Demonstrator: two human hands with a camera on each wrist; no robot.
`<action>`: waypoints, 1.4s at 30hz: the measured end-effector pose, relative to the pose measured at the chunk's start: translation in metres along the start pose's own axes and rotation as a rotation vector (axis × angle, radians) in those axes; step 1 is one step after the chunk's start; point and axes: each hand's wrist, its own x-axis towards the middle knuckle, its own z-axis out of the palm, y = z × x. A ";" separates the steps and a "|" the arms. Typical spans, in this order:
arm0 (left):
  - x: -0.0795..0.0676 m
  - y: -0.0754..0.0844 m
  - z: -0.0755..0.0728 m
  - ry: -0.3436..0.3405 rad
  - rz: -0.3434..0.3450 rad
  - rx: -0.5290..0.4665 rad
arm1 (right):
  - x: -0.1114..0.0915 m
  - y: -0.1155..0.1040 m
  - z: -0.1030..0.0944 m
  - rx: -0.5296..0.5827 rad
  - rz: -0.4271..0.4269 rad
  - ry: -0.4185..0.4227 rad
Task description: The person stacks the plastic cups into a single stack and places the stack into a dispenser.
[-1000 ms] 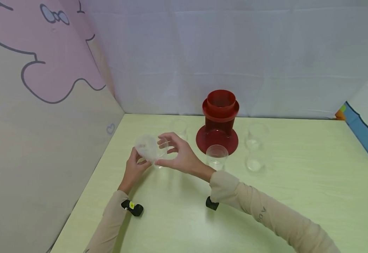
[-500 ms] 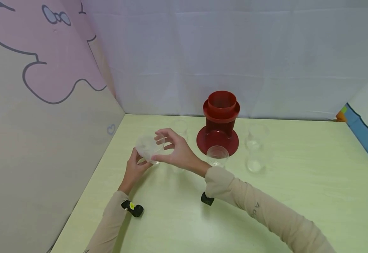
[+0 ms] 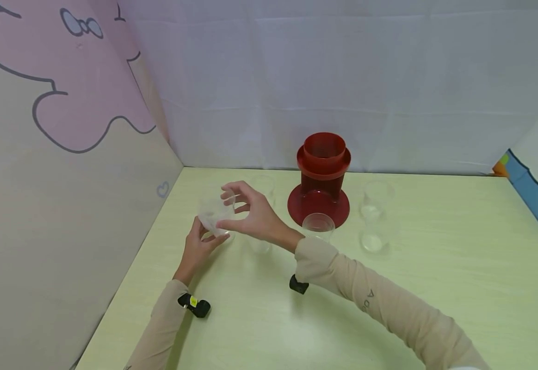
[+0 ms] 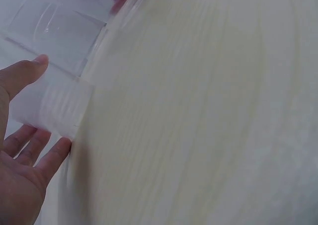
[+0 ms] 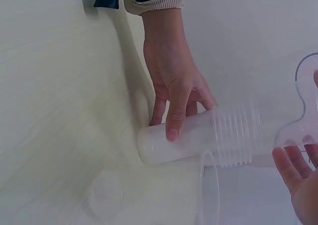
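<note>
My left hand [image 3: 195, 252] grips a nested stack of clear plastic cups [image 5: 233, 135] low on its wall, thumb on one side and fingers on the other. Several rims show as close ridges at the top of the stack. Over it my right hand [image 3: 257, 218], thumb and fingers spread around the wall, holds another clear plastic cup [image 5: 276, 123] in line with the stack's mouth. In the right wrist view only part of the right hand's fingers [image 5: 293, 170] shows, at the right edge. The left wrist view shows the left thumb [image 4: 30, 71] against the clear plastic.
A red plate [image 3: 298, 205] at the back of the table bears red cups [image 3: 322, 167] set one in another. One clear cup [image 3: 318, 223] stands before it. More clear cups [image 3: 261, 241] are behind the right hand, others [image 3: 372, 239] right of the plate. Walls border the back and left.
The right hand has moved left and a little upward, bringing its cup closer over the stack. The left hand has stayed nearly still with its grip on the stack.
</note>
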 end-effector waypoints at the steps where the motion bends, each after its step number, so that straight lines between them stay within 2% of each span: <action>1: 0.000 0.000 0.000 0.002 -0.002 -0.003 | 0.001 0.000 0.000 0.001 -0.003 0.003; 5: -0.001 0.003 0.000 -0.001 -0.028 -0.001 | 0.004 -0.005 0.000 -0.007 0.003 0.008; 12: -0.007 0.023 -0.001 -0.022 -0.019 -0.032 | 0.006 -0.037 -0.001 0.009 0.016 0.004; 17: -0.004 0.011 0.000 -0.006 -0.040 -0.029 | 0.011 -0.044 -0.001 -0.009 0.037 0.007; 22: 0.000 0.001 0.001 0.007 -0.019 -0.025 | 0.015 -0.044 0.000 -0.004 0.041 0.003; 24: -0.002 0.007 0.000 -0.004 -0.027 -0.032 | 0.016 -0.043 0.000 0.007 0.042 0.000; 30: -0.011 0.037 -0.001 -0.033 -0.042 -0.025 | 0.021 -0.037 0.003 0.030 0.049 0.004; 36: -0.011 0.036 -0.001 -0.030 -0.039 -0.026 | 0.024 -0.033 0.005 0.008 0.046 -0.002; 42: -0.011 0.035 -0.001 -0.034 -0.033 -0.028 | 0.031 -0.004 0.011 -0.042 0.045 0.006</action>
